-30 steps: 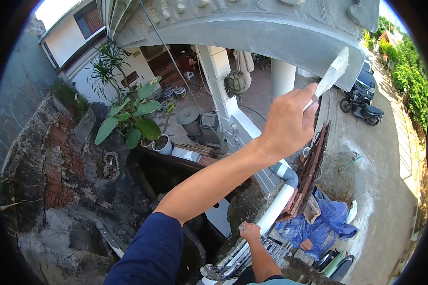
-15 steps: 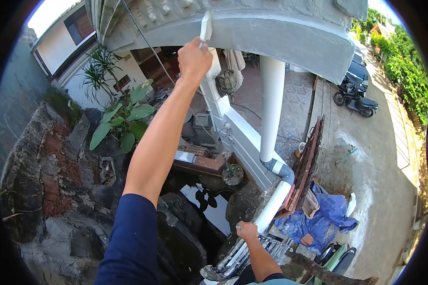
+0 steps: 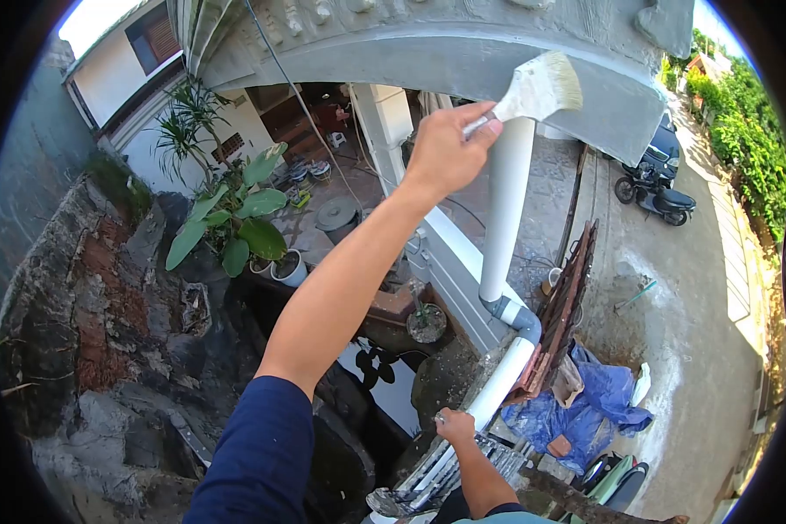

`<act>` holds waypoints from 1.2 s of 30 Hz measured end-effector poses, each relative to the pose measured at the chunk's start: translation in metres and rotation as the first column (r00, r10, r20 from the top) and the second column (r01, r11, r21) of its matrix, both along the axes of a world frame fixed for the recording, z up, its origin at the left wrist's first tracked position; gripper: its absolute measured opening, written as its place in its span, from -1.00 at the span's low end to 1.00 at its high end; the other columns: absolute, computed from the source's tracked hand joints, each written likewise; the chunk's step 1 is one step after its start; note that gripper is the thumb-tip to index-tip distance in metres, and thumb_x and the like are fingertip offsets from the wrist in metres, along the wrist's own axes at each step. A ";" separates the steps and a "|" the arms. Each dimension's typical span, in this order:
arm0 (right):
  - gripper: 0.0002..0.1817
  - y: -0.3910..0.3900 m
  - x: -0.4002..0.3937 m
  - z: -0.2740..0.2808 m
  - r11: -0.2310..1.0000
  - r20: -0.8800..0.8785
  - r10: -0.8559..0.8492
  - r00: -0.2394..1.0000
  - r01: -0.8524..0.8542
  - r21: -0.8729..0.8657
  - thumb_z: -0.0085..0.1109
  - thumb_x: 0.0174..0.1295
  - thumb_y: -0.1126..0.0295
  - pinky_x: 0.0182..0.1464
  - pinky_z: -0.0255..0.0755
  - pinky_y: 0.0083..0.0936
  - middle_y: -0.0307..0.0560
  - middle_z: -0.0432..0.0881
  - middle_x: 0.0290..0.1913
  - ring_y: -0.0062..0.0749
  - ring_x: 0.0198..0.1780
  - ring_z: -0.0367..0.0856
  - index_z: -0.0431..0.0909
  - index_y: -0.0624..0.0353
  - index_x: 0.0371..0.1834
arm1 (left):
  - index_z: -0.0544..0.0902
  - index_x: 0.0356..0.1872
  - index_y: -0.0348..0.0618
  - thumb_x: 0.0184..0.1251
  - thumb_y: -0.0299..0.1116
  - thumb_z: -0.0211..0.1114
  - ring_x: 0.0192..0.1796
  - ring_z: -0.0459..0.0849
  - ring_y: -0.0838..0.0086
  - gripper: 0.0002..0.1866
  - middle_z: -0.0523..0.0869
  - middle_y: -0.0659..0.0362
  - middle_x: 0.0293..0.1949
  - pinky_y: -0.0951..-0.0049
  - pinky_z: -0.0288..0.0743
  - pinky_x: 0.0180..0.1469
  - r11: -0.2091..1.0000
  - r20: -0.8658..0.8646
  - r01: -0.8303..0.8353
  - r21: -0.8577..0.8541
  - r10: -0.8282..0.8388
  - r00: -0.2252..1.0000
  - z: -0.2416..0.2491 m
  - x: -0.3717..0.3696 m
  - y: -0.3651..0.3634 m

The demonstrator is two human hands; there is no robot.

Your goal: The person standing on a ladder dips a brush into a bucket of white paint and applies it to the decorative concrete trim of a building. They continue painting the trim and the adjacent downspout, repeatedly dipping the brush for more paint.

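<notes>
My left hand (image 3: 450, 150) is raised out in front, its fingers closed around the handle of a wide paintbrush (image 3: 540, 87). The brush shows its flat face, and its pale bristles point right. In this view it overlaps the smooth grey concrete beam (image 3: 410, 63) and the top of a white pipe. Lower down, my right hand (image 3: 455, 426) is closed at the upper end of a paint-spattered metal ladder (image 3: 498, 454). A small light bit shows at its fingertips.
A white downpipe (image 3: 506, 210) with a grey elbow runs down beside the ladder. Below lie dark rocks (image 3: 105, 437) and a pond (image 3: 384, 384). A blue tarp (image 3: 589, 406) and rusty metal strips (image 3: 563, 314) lie to the right. A motorbike (image 3: 659, 196) stands on the lane.
My left hand has moved right and slightly down with the paintbrush, which has turned from edge-on and upright to flat-face and pointing right. My right hand has stayed in place.
</notes>
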State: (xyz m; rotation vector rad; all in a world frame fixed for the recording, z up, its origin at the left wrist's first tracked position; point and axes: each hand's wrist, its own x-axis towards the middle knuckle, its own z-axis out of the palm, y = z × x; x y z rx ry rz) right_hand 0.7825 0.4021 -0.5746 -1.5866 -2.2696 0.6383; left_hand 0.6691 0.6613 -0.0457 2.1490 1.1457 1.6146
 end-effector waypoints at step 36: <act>-0.75 0.002 -0.002 0.004 1.000 0.040 0.023 0.999 -0.024 0.003 0.34 -0.04 0.11 -0.35 0.56 -0.14 0.00 0.68 -0.51 -0.06 -0.40 0.71 0.58 -0.01 -0.43 | 0.66 -0.08 -0.07 0.27 -0.38 0.27 -0.38 0.69 0.13 -0.78 0.68 0.15 -0.39 0.20 0.56 -0.36 0.730 -0.505 -0.095 0.677 0.554 0.662 0.088 -0.004 -0.055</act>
